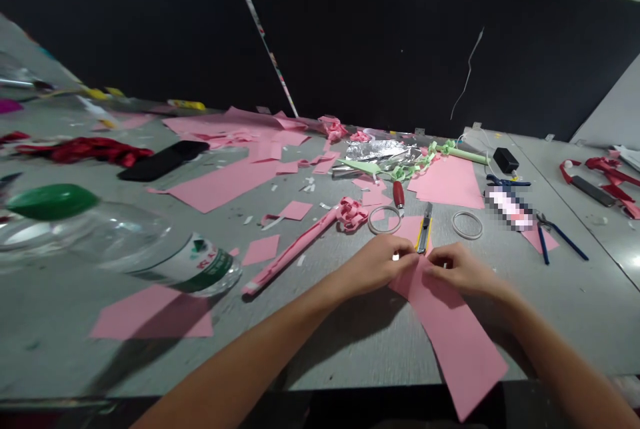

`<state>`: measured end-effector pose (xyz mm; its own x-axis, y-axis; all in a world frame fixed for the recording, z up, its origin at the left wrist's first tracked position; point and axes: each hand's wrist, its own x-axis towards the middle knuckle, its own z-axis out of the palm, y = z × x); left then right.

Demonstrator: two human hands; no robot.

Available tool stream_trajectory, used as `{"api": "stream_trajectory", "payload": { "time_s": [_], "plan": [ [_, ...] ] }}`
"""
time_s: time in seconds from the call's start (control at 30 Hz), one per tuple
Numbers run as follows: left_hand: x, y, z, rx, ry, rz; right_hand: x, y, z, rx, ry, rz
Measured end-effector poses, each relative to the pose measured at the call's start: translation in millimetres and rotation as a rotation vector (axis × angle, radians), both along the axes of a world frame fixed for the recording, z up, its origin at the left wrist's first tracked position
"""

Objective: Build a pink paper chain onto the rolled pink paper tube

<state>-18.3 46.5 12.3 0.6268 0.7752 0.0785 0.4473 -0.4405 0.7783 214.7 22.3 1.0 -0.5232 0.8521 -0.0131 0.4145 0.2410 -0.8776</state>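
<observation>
A long strip of pink paper [453, 335] slants toward me, its near end reaching past the table's front edge. My left hand [383, 259] pinches its far end between thumb and finger. From the other side my right hand [457, 269] pinches the same end, close to the left fingertips. Just beyond the fingers lies a yellow box cutter [424, 232] on another piece of pink paper. A grey ring [384, 221] rests past my left hand, a second grey ring [467, 225] past my right. A rolled pink paper stick with a curled flower top [295, 249] lies to the left.
A clear bottle with a green cap [150, 249] is at the left, near a black phone [163, 161]. Blue-handled pliers [555, 235], a black adapter [506, 160] and a red-handled tool [399, 194] lie farther off. Pink sheets [215, 182], foil [383, 151] and scraps cover the back.
</observation>
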Motion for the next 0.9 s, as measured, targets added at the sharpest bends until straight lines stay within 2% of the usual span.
{"api": "stream_trajectory", "payload": {
  "time_s": [0.13, 0.27, 0.4, 0.43, 0.5, 0.6, 0.63, 0.7, 0.77, 0.8, 0.83, 0.9],
  "plan": [
    [-2, 4, 1.9, 0.005, -0.025, 0.074, 5, 6, 1.4, 0.029, 0.032, -0.088],
    [-6, 8, 3.8, 0.018, -0.051, 0.127, 18, 12, 7.6, 0.139, 0.090, -0.355],
    [-8, 9, 12.4, 0.058, -0.047, 0.117, 27, 8, 27.3, 0.258, 0.129, -0.530],
    [-7, 8, 17.7, 0.069, -0.039, 0.085, 25, 6, 34.3, 0.279, 0.132, -0.525],
    [-6, 7, 32.8, 0.093, -0.014, -0.009, 17, 1, 48.3, 0.285, 0.117, -0.422],
    [-3, 5, 62.3, 0.154, 0.035, -0.141, -2, -2, 63.4, 0.121, 0.128, -0.192],
    [-2, 5, 71.8, 0.195, 0.060, -0.141, -8, -2, 66.1, 0.052, 0.154, -0.159],
    [-4, 5, 86.4, 0.282, 0.078, -0.043, -16, 0, 67.9, -0.035, 0.227, -0.176],
    [-10, 6, 91.7, 0.311, -0.016, 0.128, -20, 1, 66.0, -0.048, 0.296, -0.236],
    [-14, 7, 90.4, 0.274, -0.090, 0.186, -20, 1, 63.9, -0.052, 0.331, -0.267],
    [-18, 9, 86.8, 0.209, -0.154, 0.206, -20, 1, 61.2, -0.061, 0.365, -0.295],
    [-25, 12, 75.3, 0.062, -0.195, 0.165, -17, -1, 54.3, -0.095, 0.405, -0.324]
  ]
}}
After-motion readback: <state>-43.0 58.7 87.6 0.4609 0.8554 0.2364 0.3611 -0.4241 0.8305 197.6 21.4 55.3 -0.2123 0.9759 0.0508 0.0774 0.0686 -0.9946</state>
